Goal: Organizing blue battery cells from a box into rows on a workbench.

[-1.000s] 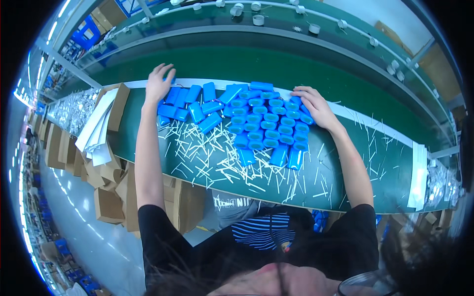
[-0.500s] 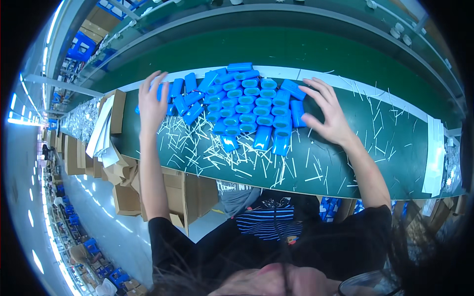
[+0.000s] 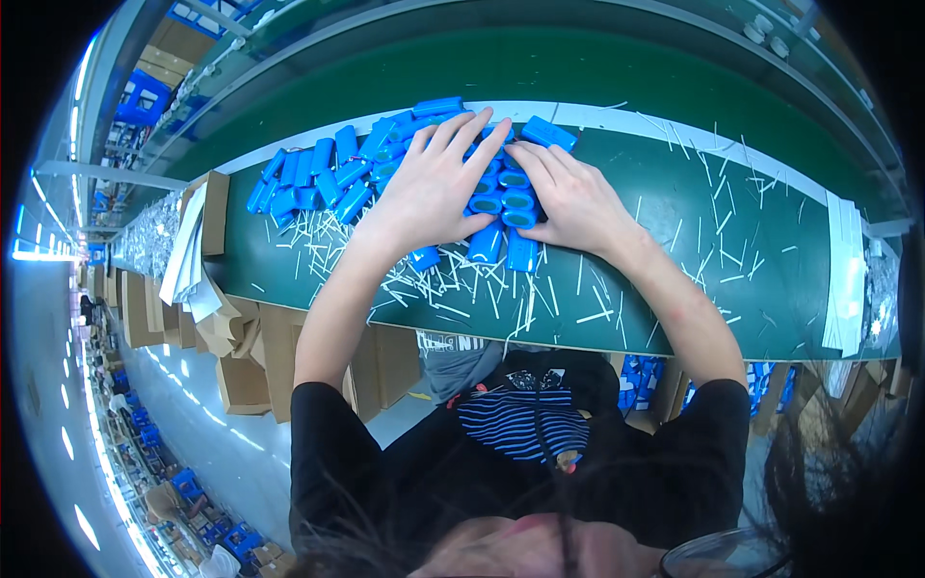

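Note:
A close-set block of blue shrink-wrapped packs [image 3: 517, 198], which look like battery packs, stands on the green work surface with its oval ends facing up. My left hand [image 3: 434, 183] lies over the middle of the block, fingers spread and thumb apart, hiding many packs. Against the block's right side rests my right hand [image 3: 578, 197], its fingers stretched along the far packs and its thumb at the near ones. Single blue packs [image 3: 325, 156] lie loosely to the left. One more pack [image 3: 549, 133] lies beyond my right fingers.
Thin white strips [image 3: 438, 294] are scattered over the green table [image 3: 655, 308], mostly at its near side. A white ledge [image 3: 617, 118] runs along the far side. Cardboard and white sheets [image 3: 193, 246] stand at the left end; white sheets [image 3: 846, 279] hang at the right.
Both hands have come inward from either side of the packs. The left hand now covers the block's middle, and the right touches its right side. One upright pack at the right is now hidden.

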Demonstrator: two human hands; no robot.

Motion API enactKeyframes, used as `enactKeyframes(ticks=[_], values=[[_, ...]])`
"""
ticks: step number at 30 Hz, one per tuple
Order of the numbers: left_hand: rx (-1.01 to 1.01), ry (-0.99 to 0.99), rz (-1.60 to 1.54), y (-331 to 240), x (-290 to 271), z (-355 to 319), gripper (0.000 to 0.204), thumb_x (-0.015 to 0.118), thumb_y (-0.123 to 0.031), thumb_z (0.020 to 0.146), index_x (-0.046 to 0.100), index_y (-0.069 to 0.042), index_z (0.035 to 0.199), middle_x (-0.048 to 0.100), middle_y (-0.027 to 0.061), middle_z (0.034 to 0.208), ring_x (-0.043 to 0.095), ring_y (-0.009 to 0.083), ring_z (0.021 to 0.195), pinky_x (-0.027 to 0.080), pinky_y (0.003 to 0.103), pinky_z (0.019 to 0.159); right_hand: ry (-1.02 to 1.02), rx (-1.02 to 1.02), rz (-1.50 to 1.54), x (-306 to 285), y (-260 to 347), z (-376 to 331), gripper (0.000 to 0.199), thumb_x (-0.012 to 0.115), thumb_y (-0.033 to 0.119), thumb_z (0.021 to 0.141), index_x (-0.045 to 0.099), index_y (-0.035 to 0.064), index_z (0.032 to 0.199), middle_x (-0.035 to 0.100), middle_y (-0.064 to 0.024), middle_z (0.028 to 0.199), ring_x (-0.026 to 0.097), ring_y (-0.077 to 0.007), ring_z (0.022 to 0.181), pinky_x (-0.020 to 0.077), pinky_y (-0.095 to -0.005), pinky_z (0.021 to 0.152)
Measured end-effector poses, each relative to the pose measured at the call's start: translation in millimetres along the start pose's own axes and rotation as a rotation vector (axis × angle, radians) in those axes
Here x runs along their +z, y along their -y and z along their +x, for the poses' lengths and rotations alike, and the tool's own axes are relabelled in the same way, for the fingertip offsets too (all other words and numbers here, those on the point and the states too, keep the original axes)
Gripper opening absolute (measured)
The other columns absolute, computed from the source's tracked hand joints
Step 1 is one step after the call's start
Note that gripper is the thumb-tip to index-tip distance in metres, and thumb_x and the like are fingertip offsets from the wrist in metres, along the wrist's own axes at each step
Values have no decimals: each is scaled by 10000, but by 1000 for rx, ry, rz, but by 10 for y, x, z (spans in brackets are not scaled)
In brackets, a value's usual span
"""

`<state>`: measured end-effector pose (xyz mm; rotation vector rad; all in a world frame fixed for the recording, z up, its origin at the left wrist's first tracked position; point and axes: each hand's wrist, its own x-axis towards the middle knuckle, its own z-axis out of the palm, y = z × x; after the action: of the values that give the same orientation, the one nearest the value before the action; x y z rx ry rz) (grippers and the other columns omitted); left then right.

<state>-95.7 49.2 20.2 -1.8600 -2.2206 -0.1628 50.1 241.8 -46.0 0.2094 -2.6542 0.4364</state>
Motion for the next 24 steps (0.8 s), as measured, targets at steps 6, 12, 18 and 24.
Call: enactKeyframes(ticks=[6, 12, 18, 24], values=[[-54, 111, 51, -69, 59, 240, 996, 902, -324, 758, 459, -124, 1627, 518, 152, 1567, 578, 356, 1347, 436, 471, 1159, -213, -148, 44, -226, -9, -163, 848, 933, 295, 716, 597, -13, 1432, 676, -159, 1427, 719, -319, 1179, 610, -355, 935], [-74, 153, 83, -176, -23, 284, 871, 901, -282, 746, 571, -106, 1532, 542, 173, 1497, 612, 373, 1269, 463, 458, 1135, -397, -24, 65, -802, -334, -721, 820, 917, 120, 675, 605, 0, 1424, 712, -160, 1388, 739, -317, 1144, 624, -377, 883], [-64, 256, 247, -238, 97, 362, 483, 851, -218, 804, 744, -93, 1258, 564, 166, 1470, 656, 362, 1209, 511, 448, 1096, -132, -52, -140, -819, -973, -925, 877, 968, 215, 641, 614, 52, 1427, 665, -130, 1473, 722, -321, 1133, 597, -391, 910], [-34, 30, 28, -250, 116, 212, 333, 832, -212, 848, 753, -92, 1149, 603, 120, 1436, 673, 349, 1189, 539, 441, 1042, -12, -186, 99, -882, -1076, -758, 832, 973, 249, 688, 620, 64, 1418, 638, -94, 1492, 689, -262, 975, 572, -327, 892]])
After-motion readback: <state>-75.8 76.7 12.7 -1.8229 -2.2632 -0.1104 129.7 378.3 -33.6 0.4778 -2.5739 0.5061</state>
